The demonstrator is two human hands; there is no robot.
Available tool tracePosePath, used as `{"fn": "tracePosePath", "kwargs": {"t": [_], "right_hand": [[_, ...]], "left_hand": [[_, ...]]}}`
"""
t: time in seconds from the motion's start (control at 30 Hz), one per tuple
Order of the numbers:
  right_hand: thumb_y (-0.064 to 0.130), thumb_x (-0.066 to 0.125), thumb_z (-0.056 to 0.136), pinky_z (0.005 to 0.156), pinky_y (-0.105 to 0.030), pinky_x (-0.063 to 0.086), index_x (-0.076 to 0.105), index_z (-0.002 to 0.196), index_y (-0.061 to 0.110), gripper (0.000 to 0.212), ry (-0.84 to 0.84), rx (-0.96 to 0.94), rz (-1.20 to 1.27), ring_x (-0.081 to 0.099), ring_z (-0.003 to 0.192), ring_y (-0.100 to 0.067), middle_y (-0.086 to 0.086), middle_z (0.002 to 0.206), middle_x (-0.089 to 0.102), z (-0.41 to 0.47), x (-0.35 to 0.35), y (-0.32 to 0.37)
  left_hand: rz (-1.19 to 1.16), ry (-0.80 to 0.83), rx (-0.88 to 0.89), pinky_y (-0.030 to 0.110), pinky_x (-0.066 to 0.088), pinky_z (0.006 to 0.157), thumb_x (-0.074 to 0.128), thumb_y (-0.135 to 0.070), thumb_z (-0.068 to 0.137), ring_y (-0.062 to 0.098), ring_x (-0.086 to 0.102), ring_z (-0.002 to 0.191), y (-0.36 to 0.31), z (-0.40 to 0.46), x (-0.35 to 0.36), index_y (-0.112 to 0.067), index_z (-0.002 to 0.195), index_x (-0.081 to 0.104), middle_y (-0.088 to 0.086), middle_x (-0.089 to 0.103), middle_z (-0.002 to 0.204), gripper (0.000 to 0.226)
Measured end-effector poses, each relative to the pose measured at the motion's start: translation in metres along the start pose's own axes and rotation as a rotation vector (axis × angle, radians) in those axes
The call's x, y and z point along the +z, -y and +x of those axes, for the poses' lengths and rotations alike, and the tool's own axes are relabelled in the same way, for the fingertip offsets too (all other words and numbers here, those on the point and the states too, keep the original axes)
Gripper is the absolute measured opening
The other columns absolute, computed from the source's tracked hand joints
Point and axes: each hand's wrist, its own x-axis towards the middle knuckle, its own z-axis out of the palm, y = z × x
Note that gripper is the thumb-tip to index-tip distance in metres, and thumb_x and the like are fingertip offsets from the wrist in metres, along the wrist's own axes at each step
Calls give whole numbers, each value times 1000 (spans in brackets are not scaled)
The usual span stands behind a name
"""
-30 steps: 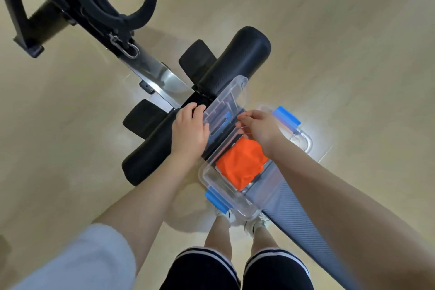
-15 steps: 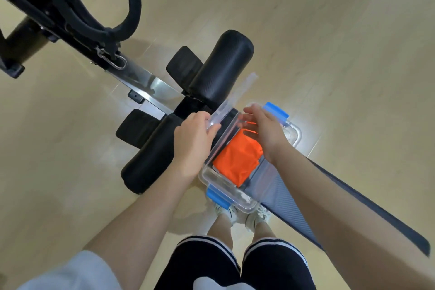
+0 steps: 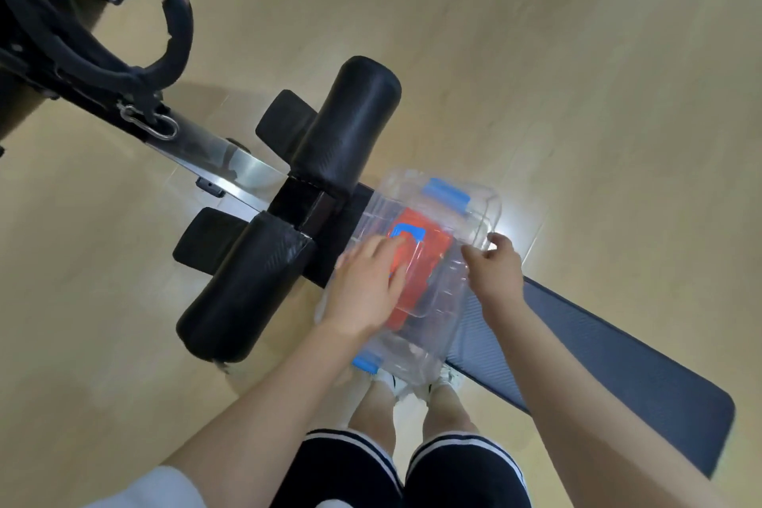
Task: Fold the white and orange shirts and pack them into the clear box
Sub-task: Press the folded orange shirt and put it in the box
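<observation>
**Two hands on the lid, orange shirt inside the box**

Two hands work the box [image 3: 416, 285] right now, and it sits on the bench [image 3: 598, 346], at the end nearest the black rollers. The lid [image 3: 429, 219] lies across the top of the box, clear plastic with a blue patch at its middle, and whether it is fully seated cannot be told from this angle.

Left hand [image 3: 365, 289] lies flat on the lid, fingers straight and spread a little, fingertips reaching the blue patch. Nothing is gripped there; it just presses down.

Right hand [image 3: 492, 264] is at the box's right edge, fingers curled in around the lid's rim, holding it at that side.

Through the clear plastic the orange shirt [image 3: 420, 256] shows plainly, folded and lying in the box under the lid. The white shirt cannot be made out; if it lies beneath the orange one, the view does not show it.

One blue clip [image 3: 447, 192] sits at the far end of the box, another clip [image 3: 367, 363] at the near end, just above the person's shoes.

Beyond the box, two rollers [image 3: 350, 124] stand on the bench frame, one far and one to the left, with a metal bar [image 3: 214, 165] running off toward the upper left over a pale wooden floor [image 3: 536, 54].
</observation>
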Motion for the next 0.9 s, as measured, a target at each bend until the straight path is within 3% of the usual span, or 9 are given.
{"fn": "tracePosePath", "kwargs": {"t": [0.07,0.13,0.27,0.43,0.6,0.67,0.73,0.83,0.9], "right_hand": [[28,59,80,87,-49,51,47,127,8,53,-3,18,-43,59,93,-36,-19,121,47,3,1,-18],[21,57,85,90,-39,48,47,125,4,45,15,23,-97,54,93,-29,-18,127,41,8,2,-32],[18,54,87,67,-23,40,52,120,2,37,72,6,-193,53,83,-23,-16,123,52,20,10,-47],[16,54,89,66,-35,49,50,117,4,31,143,70,-154,58,76,-23,-8,98,58,33,9,-50],[25,65,85,69,-31,48,45,125,10,47,298,150,-207,61,93,-27,-13,116,61,48,-2,-48],[27,71,80,89,-41,49,31,136,11,71,250,50,-338,53,113,-31,-14,132,48,54,-5,-42],[33,69,81,104,-45,38,14,146,11,87,125,-145,-437,35,132,-33,-14,148,28,59,-7,-31],[32,51,93,113,-37,21,13,147,5,72,111,-369,-447,20,141,-30,-15,155,18,77,-1,-7],[32,46,96,110,-38,25,16,147,5,65,193,-362,-471,27,138,-31,-16,152,26,93,7,6]], "left_hand": [[39,109,-110,39,31,103,48,-25,92,28,41,127,10,10,10,-16,139,38,6,40,141,49],[107,222,-186,39,21,111,47,-30,93,28,20,140,21,20,22,-20,147,22,7,16,154,60],[163,354,-312,45,11,115,45,-38,94,32,0,144,34,31,40,-24,149,6,7,-8,157,69],[138,367,-331,47,21,112,56,-41,89,33,10,142,39,32,48,-25,149,7,3,-14,157,79],[268,428,-295,47,26,111,72,-52,71,32,7,142,41,28,53,-27,148,-4,5,-24,153,111],[335,451,-300,48,25,112,73,-56,67,36,7,141,42,26,59,-32,146,-12,8,-32,150,119],[398,461,-297,48,25,112,72,-56,67,39,10,138,41,27,64,-37,144,-16,13,-37,146,118],[431,458,-303,45,29,107,72,-55,68,37,18,133,41,30,67,-40,143,-16,16,-37,145,116],[434,461,-311,44,30,105,72,-54,68,36,19,131,41,30,69,-41,142,-17,15,-38,145,117]]}}
